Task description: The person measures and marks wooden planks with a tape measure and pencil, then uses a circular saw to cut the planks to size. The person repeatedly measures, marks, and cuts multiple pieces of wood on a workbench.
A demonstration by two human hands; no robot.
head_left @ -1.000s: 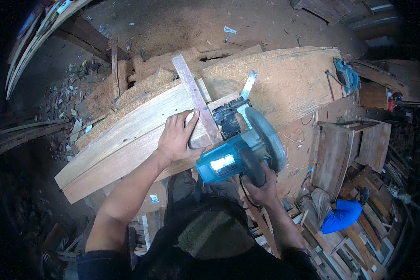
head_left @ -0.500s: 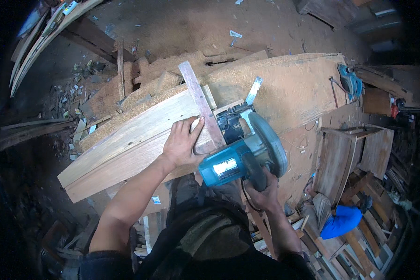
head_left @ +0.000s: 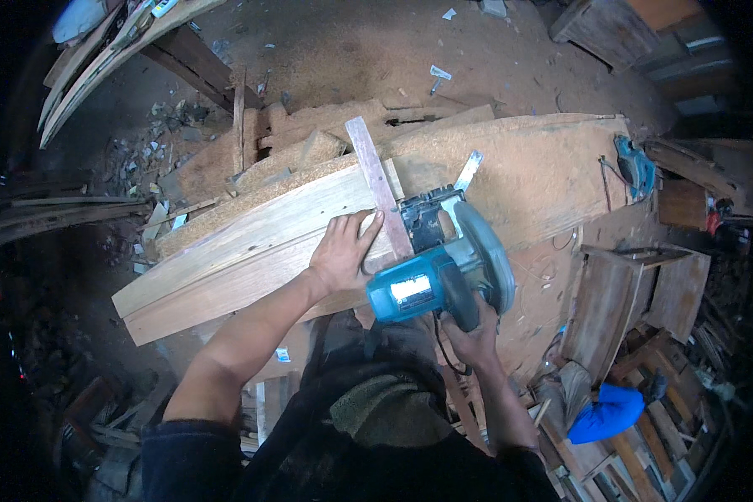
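My left hand (head_left: 343, 251) grips the pinkish wooden straightedge (head_left: 370, 167), pressing it across two pale planks (head_left: 226, 259) with its fingertips beside the batten. My right hand (head_left: 473, 330) is closed on the handle of a teal circular saw (head_left: 418, 284), whose black base (head_left: 422, 222) lies against the straightedge's right side. A metal strip (head_left: 468, 171) sticks out beyond the saw. The planks rest on a long, sawdust-covered board (head_left: 544, 159). The saw's blade is hidden by its guard.
A second teal power tool (head_left: 636, 167) lies at the board's right end. A wooden cabinet frame (head_left: 602, 318) stands at right, beside a person in blue (head_left: 607, 410) among stacked offcuts. Curved boards (head_left: 109, 50) lean at upper left; scraps litter the floor (head_left: 301, 50).
The view has shifted a little, so the workbench scene sits further right. Both hands stay on the straightedge and saw, which show little movement relative to the planks.
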